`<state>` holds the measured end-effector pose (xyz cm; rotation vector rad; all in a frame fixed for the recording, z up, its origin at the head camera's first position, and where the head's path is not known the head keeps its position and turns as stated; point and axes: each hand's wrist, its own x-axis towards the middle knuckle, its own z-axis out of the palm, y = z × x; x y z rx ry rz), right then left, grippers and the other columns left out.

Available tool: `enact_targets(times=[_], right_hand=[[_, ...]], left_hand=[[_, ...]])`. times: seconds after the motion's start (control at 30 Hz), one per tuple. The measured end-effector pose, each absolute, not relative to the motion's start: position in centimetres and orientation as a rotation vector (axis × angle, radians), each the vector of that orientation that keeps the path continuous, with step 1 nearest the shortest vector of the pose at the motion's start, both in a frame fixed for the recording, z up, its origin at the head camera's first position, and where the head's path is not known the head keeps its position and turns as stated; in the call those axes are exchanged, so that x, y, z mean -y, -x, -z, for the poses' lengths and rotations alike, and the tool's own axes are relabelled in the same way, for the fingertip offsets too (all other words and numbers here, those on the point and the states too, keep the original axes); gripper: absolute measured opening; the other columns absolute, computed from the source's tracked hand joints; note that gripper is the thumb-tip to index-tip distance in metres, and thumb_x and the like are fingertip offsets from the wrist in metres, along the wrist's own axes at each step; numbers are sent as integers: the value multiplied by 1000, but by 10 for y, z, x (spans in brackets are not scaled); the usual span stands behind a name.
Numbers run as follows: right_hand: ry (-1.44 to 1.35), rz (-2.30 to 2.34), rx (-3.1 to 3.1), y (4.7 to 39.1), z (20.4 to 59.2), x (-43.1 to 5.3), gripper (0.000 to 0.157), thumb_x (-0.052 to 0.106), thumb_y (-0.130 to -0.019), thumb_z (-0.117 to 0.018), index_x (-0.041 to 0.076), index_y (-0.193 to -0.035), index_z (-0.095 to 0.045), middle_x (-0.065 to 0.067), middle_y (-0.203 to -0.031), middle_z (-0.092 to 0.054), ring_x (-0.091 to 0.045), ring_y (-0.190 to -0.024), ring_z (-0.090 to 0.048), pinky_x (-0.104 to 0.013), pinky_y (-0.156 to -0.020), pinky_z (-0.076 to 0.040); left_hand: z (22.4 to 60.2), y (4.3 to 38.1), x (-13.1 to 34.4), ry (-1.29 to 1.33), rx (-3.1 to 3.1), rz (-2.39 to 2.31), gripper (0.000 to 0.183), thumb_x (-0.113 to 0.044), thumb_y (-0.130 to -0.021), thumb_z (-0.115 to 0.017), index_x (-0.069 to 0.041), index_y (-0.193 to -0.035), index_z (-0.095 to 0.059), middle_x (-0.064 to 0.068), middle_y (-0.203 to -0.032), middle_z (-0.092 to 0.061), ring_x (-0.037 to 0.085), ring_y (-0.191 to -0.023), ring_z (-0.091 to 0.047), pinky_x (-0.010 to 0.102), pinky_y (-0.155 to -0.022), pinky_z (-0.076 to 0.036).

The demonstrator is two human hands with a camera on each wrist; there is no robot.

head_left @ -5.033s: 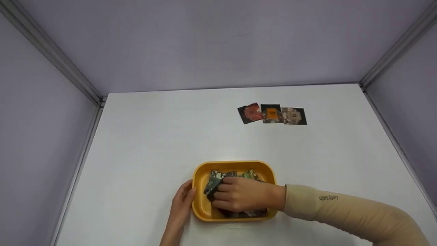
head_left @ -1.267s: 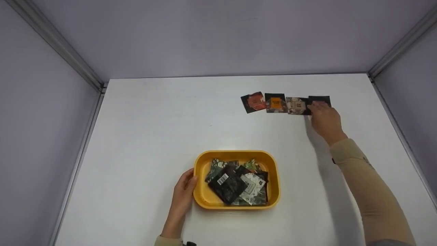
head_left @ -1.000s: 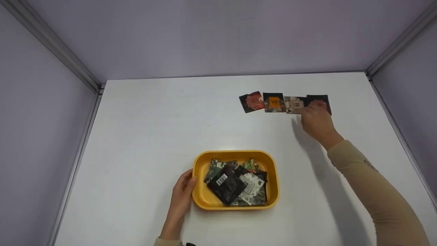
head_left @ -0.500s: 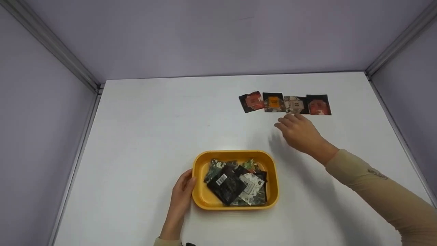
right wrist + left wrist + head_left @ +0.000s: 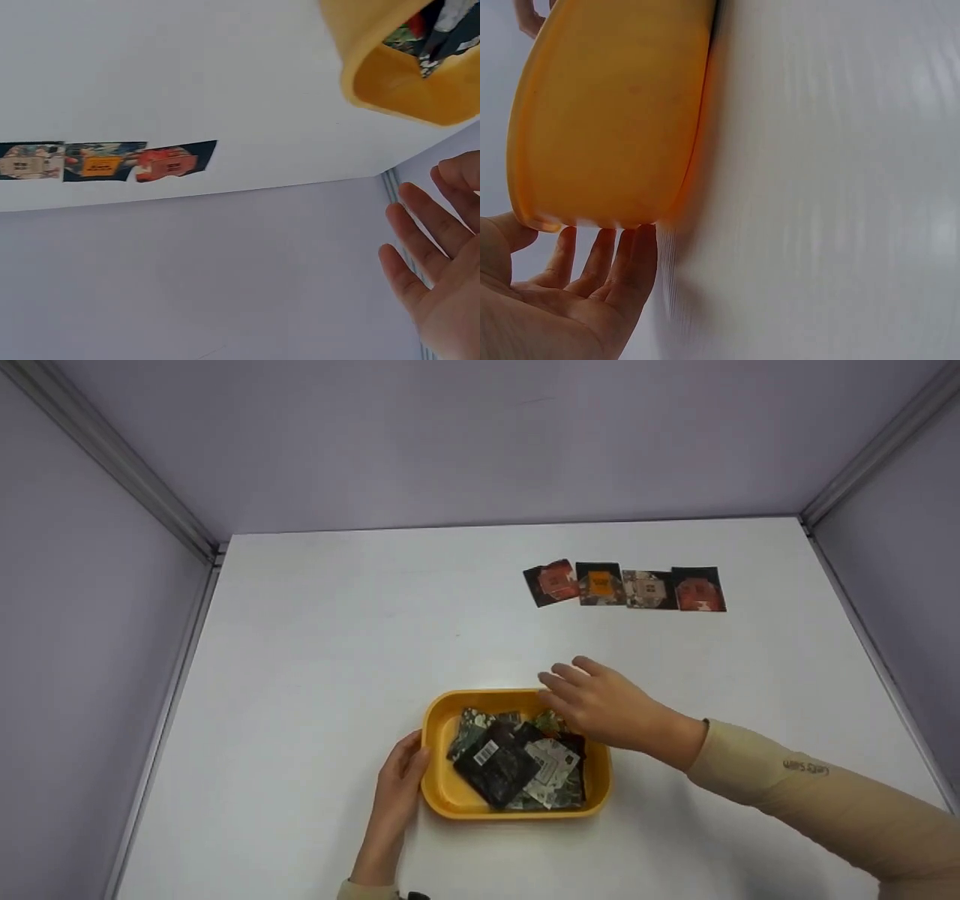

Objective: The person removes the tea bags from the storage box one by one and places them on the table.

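Observation:
A yellow plastic tray (image 5: 442, 802) holds a loose pile of flat square sachets (image 5: 498, 769), the topmost black with a white barcode label. My left hand (image 5: 399, 784) rests against the tray's left end. In the left wrist view its fairly straight fingertips touch the outer wall and the thumb lies at the rim. My right hand (image 5: 604, 705) hovers over the tray's far right corner, fingers loosely spread and nothing in them, as the right wrist view also shows. It hides part of that rim and some sachets.
Toward the back right of the white table (image 5: 315, 660), several sachets lie in a row: a tilted red and black one (image 5: 552, 583), an orange one (image 5: 600, 584), a beige one (image 5: 646, 589) and a red one (image 5: 699, 589). Walls (image 5: 390, 450) enclose the back and sides.
A red sachet has been laid at the row's right end. My right hand has let go of it and come back to the tray. My left hand stays at the tray's left end.

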<state>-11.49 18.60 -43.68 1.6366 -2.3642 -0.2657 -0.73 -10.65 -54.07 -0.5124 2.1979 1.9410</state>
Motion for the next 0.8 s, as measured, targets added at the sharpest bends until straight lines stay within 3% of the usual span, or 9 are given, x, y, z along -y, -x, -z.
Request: enact_targets(times=[0.4, 0.6, 0.7, 0.8], right_hand=[[-1922, 475, 2201, 84, 445, -137, 27, 23, -97, -65, 16, -124, -65, -2, -127, -64, -20, -113, -58, -34, -92, -48], [-2048, 598, 2177, 75, 456, -123, 19, 28, -101, -58, 19, -115, -65, 2, -122, -66, -15, -106, -60, -31, -85, -46], [-2095, 552, 2237, 73, 459, -118, 23, 32, -99, -61, 19, -118, -65, 1, -124, -65, -15, -108, -59, -31, -86, -46], [-2101, 524, 2307, 72, 460, -114, 39, 42, -95, -64, 19, -126, -62, -1, -131, -62, -16, -113, -58, -32, -91, -46]], left_hand=[[540, 6, 107, 525, -2215, -1928, 56, -40, -102, -55, -5, -145, -47, 15, -146, -49, 30, -134, -46, 45, -112, -36], [542, 7, 106, 545, -2212, -1918, 56, -41, -102, -54, -6, -145, -48, 14, -146, -49, 30, -134, -46, 46, -112, -36], [542, 7, 106, 536, -2210, -1920, 55, -40, -102, -54, -5, -145, -47, 15, -147, -49, 30, -134, -45, 46, -112, -35], [541, 7, 107, 527, -2200, -1930, 55, -39, -102, -54, -5, -145, -47, 15, -147, -48, 30, -135, -45, 46, -113, -35]])
